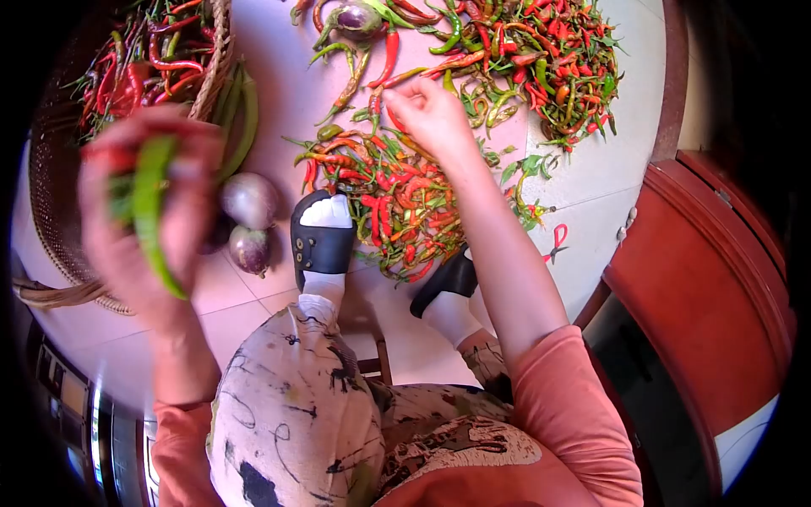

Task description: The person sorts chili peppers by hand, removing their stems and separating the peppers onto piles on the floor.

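Observation:
My left hand (190,220), smeared by motion, is raised over the basket's side with its fingers curled round a long green chili pepper (150,211). Some red shows in the same grip, too blurred to name. My right hand (432,114) reaches down to the floor, its thumb and fingertips pinched on a reddish chili pepper (375,103). Below that hand lies a pile of mostly red, wrinkled chili peppers (414,207). Several loose chilies, such as a curved green and brown one (351,84), lie around the fingertips.
A woven basket (221,51) with red chilies stands at left. Beside it lie long green vegetables (245,122) and round eggplants (250,200). A larger chili heap (566,76) is at upper right. Red-handled scissors (557,241) lie near red wooden furniture (701,279).

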The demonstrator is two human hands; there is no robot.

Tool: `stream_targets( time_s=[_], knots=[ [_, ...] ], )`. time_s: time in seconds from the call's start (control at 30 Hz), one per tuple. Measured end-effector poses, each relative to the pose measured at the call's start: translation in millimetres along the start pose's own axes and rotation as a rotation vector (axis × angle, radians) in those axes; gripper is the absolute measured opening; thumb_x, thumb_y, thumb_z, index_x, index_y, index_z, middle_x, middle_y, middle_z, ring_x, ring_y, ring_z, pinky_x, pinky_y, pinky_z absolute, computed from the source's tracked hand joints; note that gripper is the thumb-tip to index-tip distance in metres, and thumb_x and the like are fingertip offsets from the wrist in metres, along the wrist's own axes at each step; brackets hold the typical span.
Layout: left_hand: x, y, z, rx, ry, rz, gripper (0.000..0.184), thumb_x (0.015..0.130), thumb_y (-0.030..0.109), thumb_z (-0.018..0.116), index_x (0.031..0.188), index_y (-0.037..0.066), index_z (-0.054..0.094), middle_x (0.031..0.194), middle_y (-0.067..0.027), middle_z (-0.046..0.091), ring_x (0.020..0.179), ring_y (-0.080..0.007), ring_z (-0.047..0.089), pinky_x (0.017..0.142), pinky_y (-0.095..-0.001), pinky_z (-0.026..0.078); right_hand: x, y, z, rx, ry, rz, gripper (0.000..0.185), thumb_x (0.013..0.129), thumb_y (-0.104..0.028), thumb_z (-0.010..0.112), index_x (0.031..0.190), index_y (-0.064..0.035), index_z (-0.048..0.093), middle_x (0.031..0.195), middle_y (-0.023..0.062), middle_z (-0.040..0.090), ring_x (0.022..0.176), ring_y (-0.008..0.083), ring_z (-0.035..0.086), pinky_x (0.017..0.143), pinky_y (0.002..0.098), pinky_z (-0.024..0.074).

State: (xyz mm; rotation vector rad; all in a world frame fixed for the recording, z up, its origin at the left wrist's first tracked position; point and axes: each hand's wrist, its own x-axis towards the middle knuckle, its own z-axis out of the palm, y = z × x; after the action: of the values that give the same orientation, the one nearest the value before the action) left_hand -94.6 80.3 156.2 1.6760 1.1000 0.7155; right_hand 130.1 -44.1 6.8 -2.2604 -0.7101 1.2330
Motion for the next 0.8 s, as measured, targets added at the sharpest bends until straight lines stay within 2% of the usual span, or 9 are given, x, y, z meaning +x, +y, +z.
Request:
stream_targets(
  time_s=[0.03,0.1,0.17,0.3,0.37,0.5,0.6,0.7,0.8],
  knots=[
    [4.1,-0.3,-11.5,-0.072,0.232,0.044,0.046,0.076,0.022,0.073,0.111,-0.001,0.053,0.098,-0.0084,0.061,0.089,-0.0152,0.058,0.081,-0.0249,0.045,2.2,-3.8,8.6,-0.149,0.048,0.0,0.044,0.073,-0.04,0.072,0.095,-0.0034,0.06,0.074,0.0052,0.063,0.068,0.0137,0.06,0.065,0.027,0.048],
    [21.4,-5.6,-34.9,0.359,0.241,-0.006,0.061,0.075,0.028,0.074,0.12,-0.003,0.048,0.111,-0.0144,0.056,0.101,-0.0215,0.056,0.088,-0.0315,0.044,0.7,-7.7,20.7,-0.316,0.081,-0.069,0.046,0.069,-0.04,0.074,0.095,-0.0039,0.06,0.075,0.0062,0.064,0.071,0.0158,0.062,0.065,0.0287,0.0487],
    [26.0,-27.9,-46.8,1.26,0.273,0.276,0.072,0.074,0.029,0.075,0.129,-0.003,0.041,0.129,-0.0233,0.044,0.12,-0.0342,0.041,0.099,-0.0408,0.033,0.8,1.0,25.3,-0.305,0.08,-0.051,0.044,0.069,-0.032,0.075,0.097,-0.0034,0.059,0.075,0.0048,0.064,0.07,0.0135,0.061,0.065,0.0277,0.0486],
    [12.1,2.0,1.9,0.827,0.146,0.49,0.059,0.073,0.019,0.075,0.122,-0.001,0.049,0.122,-0.0176,0.052,0.112,-0.0309,0.049,0.092,-0.037,0.04,-38.1,19.5,10.7,0.271,0.02,0.029,0.022,0.078,-0.007,0.067,0.097,-0.0007,0.057,0.076,0.0011,0.06,0.068,0.0061,0.054,0.062,0.0195,0.0443],
    [-9.5,-3.2,39.9,0.269,-0.232,0.11,0.048,0.074,0.015,0.074,0.116,0.0,0.055,0.105,-0.0126,0.061,0.081,-0.0222,0.061,0.07,-0.0319,0.049,-79.5,2.6,3.6,0.448,-0.047,-0.017,0.019,0.08,-0.005,0.064,0.097,-0.0015,0.057,0.08,-0.0001,0.058,0.068,0.0048,0.052,0.062,0.0181,0.0432],
    [-34.9,-59.8,98.3,-0.307,-0.884,-0.578,0.024,0.092,0.023,0.054,0.102,0.002,0.06,0.076,0.0006,0.056,0.069,-0.0062,0.05,0.06,-0.0222,0.043,-131.8,-3.7,13.8,0.37,-0.152,-0.046,0.017,0.08,-0.011,0.066,0.094,-0.0032,0.06,0.078,0.0019,0.061,0.063,0.006,0.052,0.058,0.023,0.0438],
    [-45.4,-74.6,94.4,-0.248,-0.867,-0.711,0.024,0.094,0.022,0.049,0.099,0.002,0.059,0.073,0.0021,0.056,0.064,-0.0047,0.05,0.055,-0.0198,0.042,-119.5,13.1,12.3,0.424,-0.263,-0.072,0.014,0.082,-0.013,0.065,0.091,-0.0039,0.063,0.075,0.0014,0.06,0.064,0.0067,0.052,0.059,0.0234,0.0436],
    [-40.0,-80.1,84.6,-0.241,-0.767,-0.76,0.023,0.094,0.023,0.05,0.101,0.003,0.058,0.071,0.0015,0.058,0.058,-0.0042,0.051,0.051,-0.018,0.042,-60.3,12.0,-2.9,0.415,0.018,0.017,0.017,0.084,-0.018,0.062,0.091,-0.0021,0.064,0.076,0.0029,0.063,0.068,0.0079,0.056,0.065,0.0246,0.0462],
    [-30.7,-89.6,78.2,-0.401,-0.643,-0.788,0.018,0.093,0.022,0.051,0.097,0.006,0.056,0.072,-0.0008,0.06,0.06,-0.0061,0.054,0.053,-0.0195,0.044,6.1,-3.0,-3.0,0.037,0.211,-0.2,0.027,0.08,-0.025,0.063,0.093,-0.0016,0.062,0.083,0.0142,0.066,0.075,0.0258,0.064,0.071,0.0339,0.0497]
  ],
)
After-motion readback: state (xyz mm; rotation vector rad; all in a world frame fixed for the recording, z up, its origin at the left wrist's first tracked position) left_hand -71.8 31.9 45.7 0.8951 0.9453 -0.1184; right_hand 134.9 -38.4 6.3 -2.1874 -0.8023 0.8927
